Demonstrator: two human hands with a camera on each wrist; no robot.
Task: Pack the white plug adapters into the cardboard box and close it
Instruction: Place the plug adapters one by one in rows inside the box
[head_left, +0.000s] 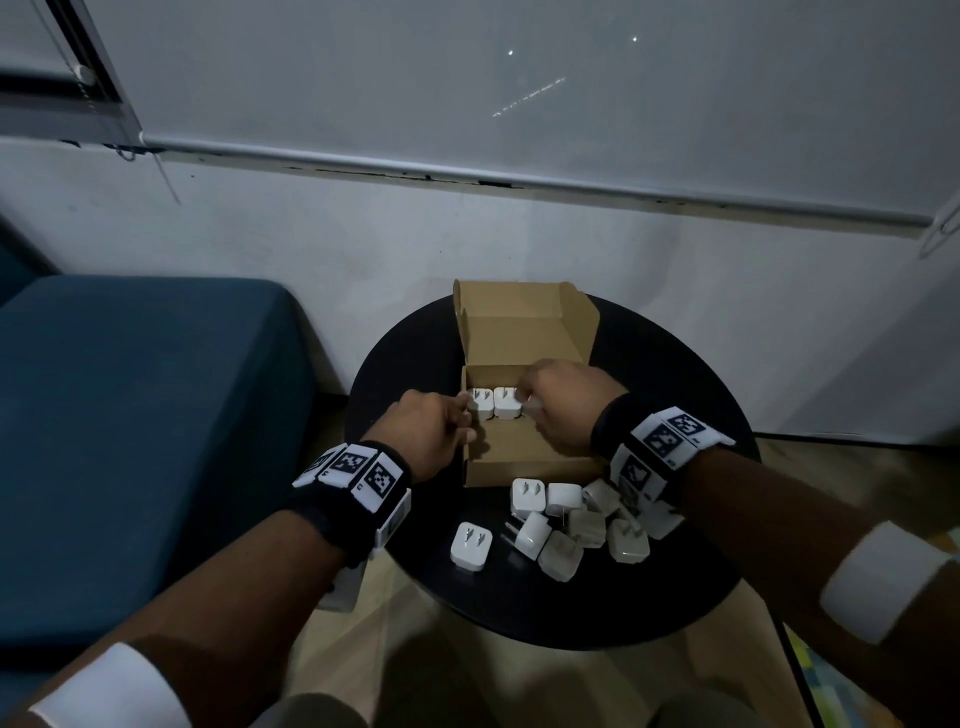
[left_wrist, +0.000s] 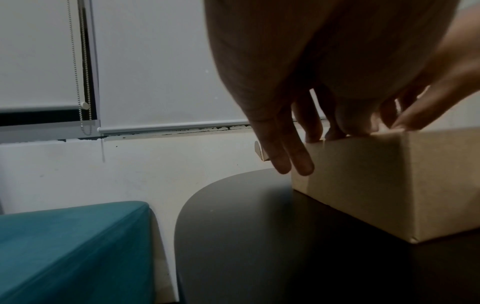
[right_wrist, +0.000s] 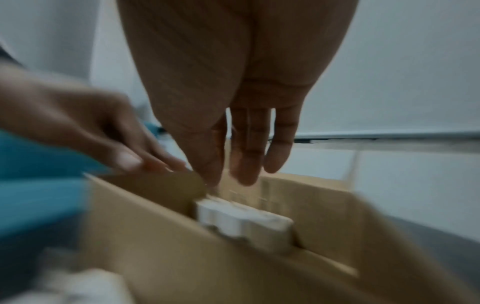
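A: Round black table (head_left: 701, 415) vs white wall, roller blind above, teal seat (head_left: 130, 415) at 9 o'clock. Cardboard box (head_left: 524, 462) sits mid-table, lid flap up at its 12 o'clock side.

B: Step in hand?

A: Filling row 1, my read. Two plug adapters (head_left: 493, 402) stand prongs-up along the box's far wall, touching each other. A third may be under the right hand (head_left: 566, 402); wrist cam too blurred to confirm.

B: Hand states?

A: Left hand (head_left: 434, 423) at box's 9 o'clock wall: thumb and forefinger seem to pinch the leftmost adapter, other fingers (left_wrist: 298, 158) hang straight down outside the wall. Right hand is over the row's 3 o'clock end, fingers (right_wrist: 249, 152) straight, pointing down. Can't tell whether they touch or hold anything.

B: Loose stock?

A: Pile of adapters (head_left: 566, 519) on table at box's 6 o'clock, just beside near wall, jumbled, some on sides. One adapter (head_left: 470, 543) sits apart at approx. 7 o'clock.

B: Next move needs?

A: Prob. seat the row flush to far wall, then fetch from pile; each unit wants turning prongs-up to match.

B: Clearance?

A: Near half of box floor is free. Right forearm hangs over the pile, so lift before pulling back. Table rim is close behind the pile at 6 o'clock; a nudged adapter could roll off. Lid has room to fold toward 6 o'clock once hands are out.
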